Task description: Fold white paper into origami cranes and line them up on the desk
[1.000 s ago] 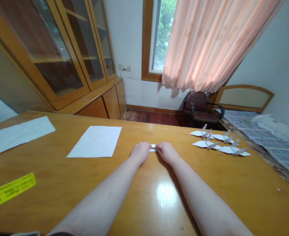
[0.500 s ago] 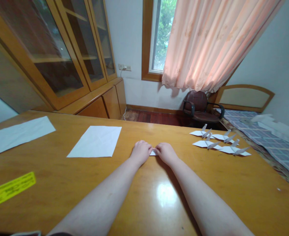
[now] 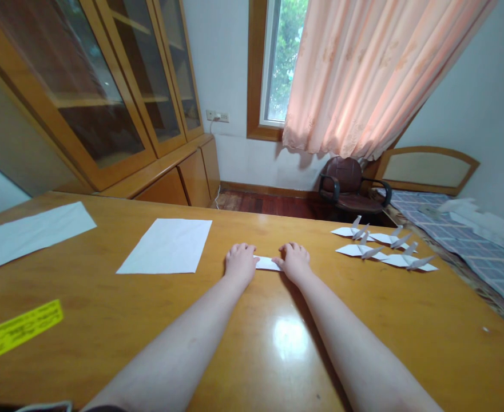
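left hand (image 3: 241, 264) and right hand (image 3: 293, 263) lie flat, grip apart, at each end of a paper strip (image 3: 268, 263) on the tabletop (image 3: 84, 303). origami cranes (image 3: 383, 247) stand nearby.

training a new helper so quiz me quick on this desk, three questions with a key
1. What lies on the wooden table between the left hand and the right hand? A) a ruler B) a folded white paper strip C) a pair of scissors
2. True or false: the flat white sheet lies to the left of both hands.
3. How many origami cranes are to the right of the hands?

Key: 1 B; 2 true; 3 four
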A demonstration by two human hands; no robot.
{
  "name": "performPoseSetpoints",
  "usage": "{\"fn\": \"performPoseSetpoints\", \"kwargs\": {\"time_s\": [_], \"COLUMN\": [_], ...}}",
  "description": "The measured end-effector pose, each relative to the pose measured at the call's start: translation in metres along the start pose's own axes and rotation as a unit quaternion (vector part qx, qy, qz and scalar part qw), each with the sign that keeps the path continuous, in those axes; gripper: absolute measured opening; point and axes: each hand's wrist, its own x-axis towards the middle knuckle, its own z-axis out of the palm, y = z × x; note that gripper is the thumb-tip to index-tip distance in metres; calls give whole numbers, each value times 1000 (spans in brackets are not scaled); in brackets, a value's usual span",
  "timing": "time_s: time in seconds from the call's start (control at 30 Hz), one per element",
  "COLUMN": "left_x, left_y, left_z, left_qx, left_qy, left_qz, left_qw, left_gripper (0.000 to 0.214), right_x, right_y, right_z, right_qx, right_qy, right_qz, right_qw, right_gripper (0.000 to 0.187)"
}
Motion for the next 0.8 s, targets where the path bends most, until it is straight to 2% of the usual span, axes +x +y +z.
{"fn": "performPoseSetpoints", "kwargs": {"time_s": [0.07, 0.13, 0.2, 0.27, 0.33, 0.53, 0.8], "left_x": [0, -1, -3, -7, -13, -32, -30], "left_y": [0, 1, 5, 13, 21, 32, 29], "left_z": [1, 2, 4, 8, 11, 16, 7], "left_qx": [8, 5, -10, -19, -9, 35, 60], "left_qy": [14, 21, -4, -59, -97, -131, -163], "left_qz": [-15, 12, 98, 193, 220, 171, 57], "left_qw": [1000, 1000, 995, 979, 971, 976, 983], "left_gripper": [38, 40, 37, 39, 43, 75, 93], "right_x": [-1, -2, -3, -4, -5, -6, -7], "right_y": [-1, -1, 0, 0, 1, 2, 2], "right_z": [4, 8, 11, 13, 14, 16, 13], "right_qx": [-19, -39, -59, -75, -84, -92, -83], "right_qy": [-14, -33, -39, -33, -30, -36, -38], "right_qz": [11, 16, 6, -19, -42, -40, -39], "right_qw": [1000, 999, 997, 996, 995, 994, 995], "right_gripper": [50, 56, 58, 58, 57, 57, 57]}}
